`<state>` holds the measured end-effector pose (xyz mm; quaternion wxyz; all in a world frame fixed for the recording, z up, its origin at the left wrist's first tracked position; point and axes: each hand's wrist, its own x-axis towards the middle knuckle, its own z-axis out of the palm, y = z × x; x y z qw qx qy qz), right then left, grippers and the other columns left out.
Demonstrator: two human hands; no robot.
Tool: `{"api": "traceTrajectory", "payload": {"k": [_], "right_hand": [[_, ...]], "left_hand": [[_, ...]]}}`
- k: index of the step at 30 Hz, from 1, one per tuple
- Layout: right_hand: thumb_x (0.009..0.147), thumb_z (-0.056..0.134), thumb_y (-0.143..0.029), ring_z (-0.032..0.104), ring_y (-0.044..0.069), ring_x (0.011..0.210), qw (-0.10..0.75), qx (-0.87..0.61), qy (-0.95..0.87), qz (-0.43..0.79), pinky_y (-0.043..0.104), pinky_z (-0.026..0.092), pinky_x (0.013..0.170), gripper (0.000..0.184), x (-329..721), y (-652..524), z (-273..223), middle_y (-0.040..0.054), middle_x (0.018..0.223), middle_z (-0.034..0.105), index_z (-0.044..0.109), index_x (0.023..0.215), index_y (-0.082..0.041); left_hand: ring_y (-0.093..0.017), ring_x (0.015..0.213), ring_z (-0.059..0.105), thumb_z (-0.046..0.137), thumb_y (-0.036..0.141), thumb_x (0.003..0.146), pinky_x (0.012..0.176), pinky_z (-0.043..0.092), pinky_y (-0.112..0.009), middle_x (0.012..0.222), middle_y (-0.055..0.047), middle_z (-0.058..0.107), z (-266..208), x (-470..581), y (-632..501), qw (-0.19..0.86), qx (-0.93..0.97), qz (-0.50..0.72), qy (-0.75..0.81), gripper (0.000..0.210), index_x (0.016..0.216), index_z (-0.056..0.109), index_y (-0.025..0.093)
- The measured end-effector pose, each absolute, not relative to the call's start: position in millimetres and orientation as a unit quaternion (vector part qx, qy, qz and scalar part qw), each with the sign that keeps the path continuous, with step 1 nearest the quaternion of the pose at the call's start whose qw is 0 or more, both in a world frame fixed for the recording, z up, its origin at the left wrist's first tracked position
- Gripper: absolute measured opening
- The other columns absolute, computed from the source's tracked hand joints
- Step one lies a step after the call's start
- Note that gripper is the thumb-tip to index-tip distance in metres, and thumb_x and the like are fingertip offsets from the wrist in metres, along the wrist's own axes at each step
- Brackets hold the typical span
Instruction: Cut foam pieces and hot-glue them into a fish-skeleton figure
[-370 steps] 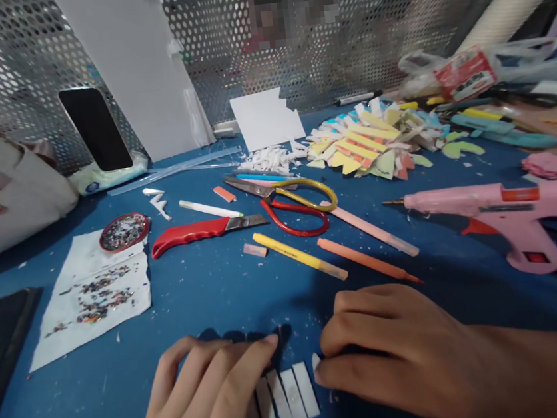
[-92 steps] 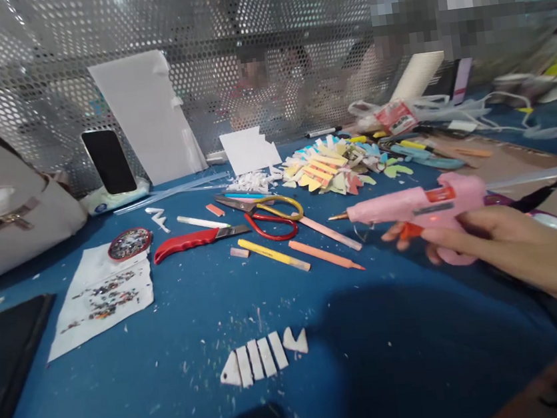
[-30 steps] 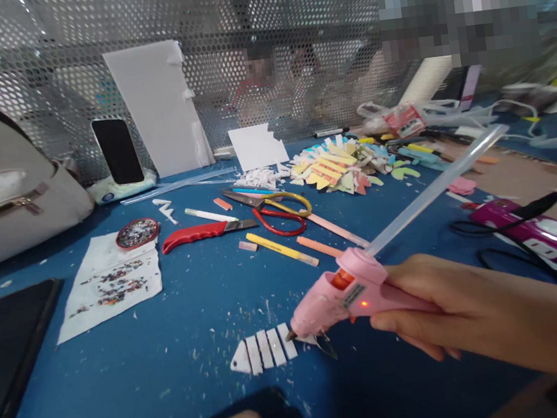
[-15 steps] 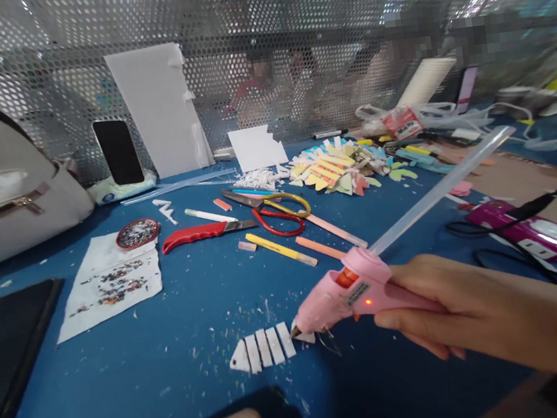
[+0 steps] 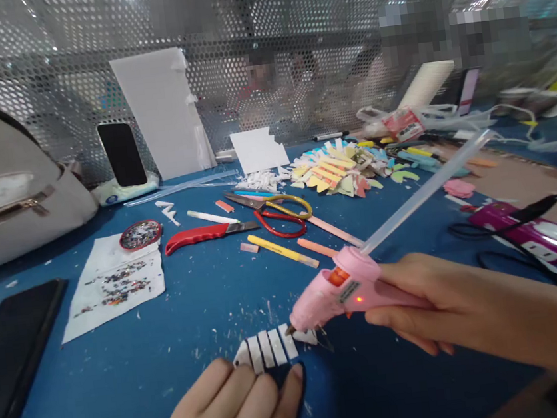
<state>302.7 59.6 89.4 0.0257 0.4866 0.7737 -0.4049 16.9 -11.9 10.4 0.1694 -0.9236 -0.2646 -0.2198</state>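
Note:
My right hand is closed around the handle of a pink hot glue gun. A long clear glue stick sticks up out of its back end, and a small orange-red light glows on its side. The gun's tip is at the right-hand strip of a fish-shaped row of white pieces on the blue table. At the near edge of that row is my left hand, back up, with bent fingers and the thumb held apart. It partly covers the pointed end piece; nothing shows in its grip.
Beyond the row lie scissors, a red-handled knife and several markers. To the left are a phone and a paper with glitter. Paper scraps pile up behind. At right sits a purple power strip with its black cord.
My left hand has come up from the bottom edge to the white pieces. The glue gun in my right hand has shifted slightly left.

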Motion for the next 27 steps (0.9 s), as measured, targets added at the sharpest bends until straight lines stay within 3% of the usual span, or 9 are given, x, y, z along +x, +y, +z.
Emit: {"api": "traceTrajectory", "payload": {"k": [9, 19, 27], "right_hand": [[0.093, 0.044, -0.067, 0.059, 0.015, 0.049, 0.007, 0.491, 0.773, -0.401, 0.026, 0.043, 0.049, 0.049, 300, 55, 87, -0.0016, 0.056, 0.061, 0.054, 0.071, -0.024], [0.095, 0.043, -0.063, 0.06, 0.017, 0.053, 0.033, 0.495, 0.773, -0.396, 0.026, 0.041, 0.051, 0.048, 302, 49, 92, 0.002, 0.059, 0.062, 0.06, 0.083, -0.02], [0.094, 0.044, -0.062, 0.059, 0.017, 0.052, 0.042, 0.512, 0.775, -0.368, 0.026, 0.041, 0.05, 0.046, 302, 49, 96, 0.0016, 0.06, 0.064, 0.057, 0.077, -0.022]], "left_hand": [[-0.015, 0.06, 0.062, 0.032, 0.004, 0.104, 0.064, 0.044, -0.031, 0.071, 0.003, 0.068, 8, 20, -10, 0.167, -0.919, -0.228, -0.274, 0.038, 0.115, 0.068, 0.012], [-0.015, 0.057, 0.062, 0.035, 0.006, 0.104, 0.06, 0.043, -0.031, 0.068, 0.004, 0.066, 11, 21, -10, 0.146, -0.923, -0.24, -0.263, 0.035, 0.111, 0.068, 0.012], [-0.016, 0.065, 0.063, 0.035, 0.012, 0.106, 0.066, 0.045, -0.033, 0.075, 0.001, 0.066, 5, 17, -13, 0.142, -0.926, -0.222, -0.271, 0.033, 0.12, 0.065, 0.009]]}}
